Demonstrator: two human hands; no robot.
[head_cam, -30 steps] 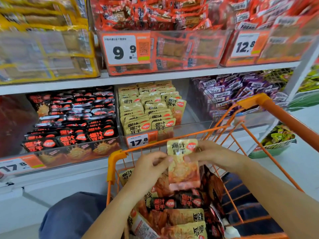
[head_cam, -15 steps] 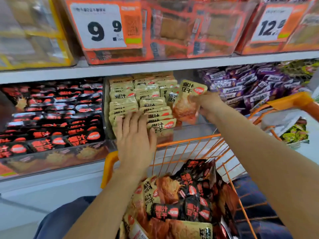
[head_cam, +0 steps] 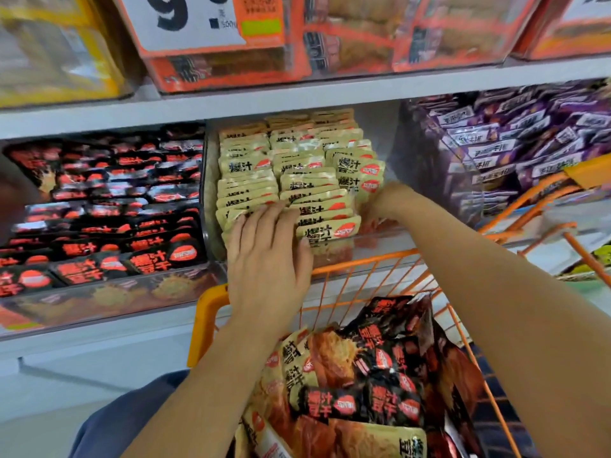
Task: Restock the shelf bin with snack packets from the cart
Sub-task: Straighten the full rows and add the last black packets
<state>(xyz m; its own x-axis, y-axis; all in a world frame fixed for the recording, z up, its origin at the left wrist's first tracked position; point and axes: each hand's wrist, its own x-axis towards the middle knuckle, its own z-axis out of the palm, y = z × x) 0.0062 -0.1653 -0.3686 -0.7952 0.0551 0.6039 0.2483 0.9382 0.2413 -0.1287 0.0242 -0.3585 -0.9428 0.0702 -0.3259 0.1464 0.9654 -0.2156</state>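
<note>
Restocking is progressing — bin [head_cam: 211, 193] nearly full, cart [head_cam: 390, 269] at six o'clock holding more packets [head_cam: 360, 391]. Left hand [head_cam: 267, 252] is pressing flat; right hand [head_cam: 380, 206] — apparently gripping a packet.

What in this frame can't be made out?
Head view:
- Right hand: fingers hidden behind the beige packets; its hold is unclear.
- Price tag: cut off by the top edge.
- Bin front label: covered by the left hand.
- Black packets: print blurred.
</note>
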